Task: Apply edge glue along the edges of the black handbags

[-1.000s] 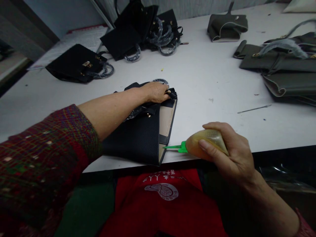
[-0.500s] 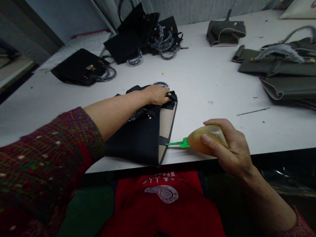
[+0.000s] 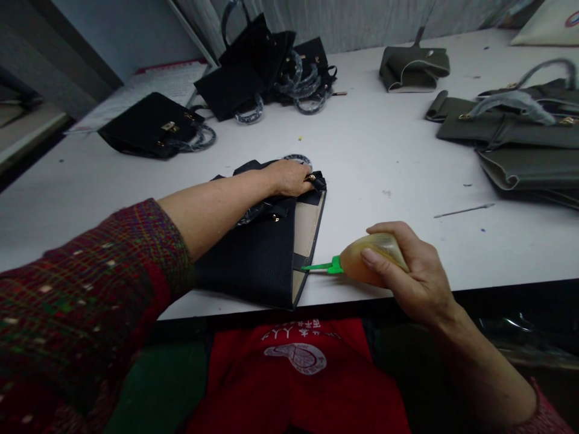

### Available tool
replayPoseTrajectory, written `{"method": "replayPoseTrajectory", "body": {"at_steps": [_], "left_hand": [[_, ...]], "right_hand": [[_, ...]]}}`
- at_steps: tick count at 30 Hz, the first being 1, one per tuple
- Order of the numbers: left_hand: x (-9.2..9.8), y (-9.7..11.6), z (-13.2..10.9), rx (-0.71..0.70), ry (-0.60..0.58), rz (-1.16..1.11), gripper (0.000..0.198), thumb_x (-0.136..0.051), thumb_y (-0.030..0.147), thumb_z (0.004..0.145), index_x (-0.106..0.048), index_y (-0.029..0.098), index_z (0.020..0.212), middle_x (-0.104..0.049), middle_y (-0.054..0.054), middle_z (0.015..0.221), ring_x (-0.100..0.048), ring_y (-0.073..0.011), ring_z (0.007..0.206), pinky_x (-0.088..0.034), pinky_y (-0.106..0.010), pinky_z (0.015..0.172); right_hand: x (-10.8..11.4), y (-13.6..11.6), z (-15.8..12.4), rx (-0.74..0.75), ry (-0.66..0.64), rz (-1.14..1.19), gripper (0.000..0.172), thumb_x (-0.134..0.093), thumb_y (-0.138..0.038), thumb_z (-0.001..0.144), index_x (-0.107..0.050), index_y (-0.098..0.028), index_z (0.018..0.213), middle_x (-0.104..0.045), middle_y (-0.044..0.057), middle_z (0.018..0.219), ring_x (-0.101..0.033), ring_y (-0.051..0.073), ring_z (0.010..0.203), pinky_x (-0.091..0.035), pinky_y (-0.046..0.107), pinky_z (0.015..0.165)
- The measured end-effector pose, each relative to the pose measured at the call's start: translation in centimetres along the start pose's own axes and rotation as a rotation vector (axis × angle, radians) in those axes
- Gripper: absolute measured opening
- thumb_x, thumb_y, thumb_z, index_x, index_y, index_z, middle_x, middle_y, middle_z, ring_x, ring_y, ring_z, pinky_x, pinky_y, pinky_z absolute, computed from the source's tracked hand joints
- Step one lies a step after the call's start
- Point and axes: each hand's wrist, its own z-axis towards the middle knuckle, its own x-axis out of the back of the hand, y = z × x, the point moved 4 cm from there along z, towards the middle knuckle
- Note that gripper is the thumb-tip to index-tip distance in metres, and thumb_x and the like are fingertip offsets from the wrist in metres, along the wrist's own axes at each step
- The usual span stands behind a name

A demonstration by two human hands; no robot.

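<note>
A black handbag (image 3: 253, 262) lies on its side near the front edge of the table, its beige inner side panel facing right. My left hand (image 3: 292, 178) grips the bag's top by the handles, with its fingertips partly hidden. My right hand (image 3: 414, 271) is wrapped round a glue bottle (image 3: 368, 259) of amber liquid. The bottle's thin green nozzle (image 3: 319, 266) points left, and its tip meets the dark strip at the open edge of the bag's side.
Several finished-looking black bags (image 3: 154, 126) with wrapped handles lie at the back left. Grey-green bags (image 3: 520, 126) are piled at the right, and another grey-green piece (image 3: 414, 69) stands at the back. A thin metal rod (image 3: 464, 211) lies on the white table (image 3: 362, 157).
My right hand and the glue bottle have shifted slightly left and down, the nozzle tip staying at the bag's side edge. My left hand keeps its hold. The whole view has moved a little.
</note>
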Motion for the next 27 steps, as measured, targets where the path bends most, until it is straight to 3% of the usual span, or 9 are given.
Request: {"method": "replayPoseTrajectory", "body": {"at_steps": [3,7,12,16,21,27], "left_hand": [[0.0,-0.1,0.1,0.004,0.009,0.004,0.052,-0.048,0.053,0.09,-0.063,0.019,0.127,-0.07,-0.013,0.118,-0.065,-0.0286,0.11,-0.049,-0.033,0.095],[0.0,-0.1,0.1,0.013,0.009,0.005,0.053,-0.048,0.056,0.091,-0.063,0.02,0.127,-0.07,-0.012,0.12,-0.064,-0.0277,0.113,-0.049,-0.031,0.096],[0.0,-0.1,0.1,-0.002,0.022,0.01,0.053,-0.048,0.053,0.09,-0.064,0.019,0.127,-0.07,-0.013,0.12,-0.064,-0.0287,0.113,-0.049,-0.032,0.096],[0.0,-0.1,0.0,0.008,0.016,0.014,0.051,-0.048,0.053,0.091,-0.064,0.02,0.127,-0.07,-0.012,0.12,-0.065,-0.0269,0.112,-0.049,-0.031,0.096],[0.0,-0.1,0.1,0.011,0.01,0.011,0.051,-0.048,0.052,0.091,-0.063,0.021,0.128,-0.07,-0.012,0.121,-0.064,-0.0267,0.112,-0.049,-0.031,0.096],[0.3,0.1,0.0,-0.016,0.005,0.032,0.051,-0.045,0.051,0.092,-0.064,0.02,0.127,-0.07,-0.014,0.12,-0.065,-0.028,0.113,-0.05,-0.033,0.095]], "right_hand": [[-0.1,0.2,0.2,-0.012,-0.035,0.036,0.028,-0.064,-0.048,0.089,-0.062,-0.024,0.102,-0.065,-0.002,0.073,-0.06,0.017,0.06,-0.045,0.031,0.055],[0.1,0.8,0.4,-0.005,0.054,-0.002,0.03,-0.064,-0.049,0.089,-0.062,-0.023,0.105,-0.063,-0.002,0.072,-0.058,0.017,0.059,-0.045,0.031,0.055],[-0.4,1.5,0.5,0.014,0.008,-0.033,0.031,-0.064,-0.05,0.09,-0.062,-0.023,0.106,-0.065,-0.001,0.074,-0.059,0.017,0.06,-0.047,0.032,0.056],[-0.2,1.7,0.6,0.031,0.089,-0.073,0.035,-0.063,-0.052,0.089,-0.062,-0.023,0.108,-0.067,0.001,0.079,-0.06,0.018,0.063,-0.048,0.033,0.059],[-0.3,2.0,0.9,0.007,-0.015,0.001,0.033,-0.063,-0.053,0.09,-0.062,-0.023,0.104,-0.066,0.0,0.076,-0.061,0.018,0.063,-0.048,0.032,0.059],[-0.6,3.6,2.3,0.008,0.134,-0.084,0.039,-0.062,-0.053,0.089,-0.062,-0.02,0.11,-0.067,0.003,0.085,-0.061,0.019,0.069,-0.048,0.034,0.063]]}}
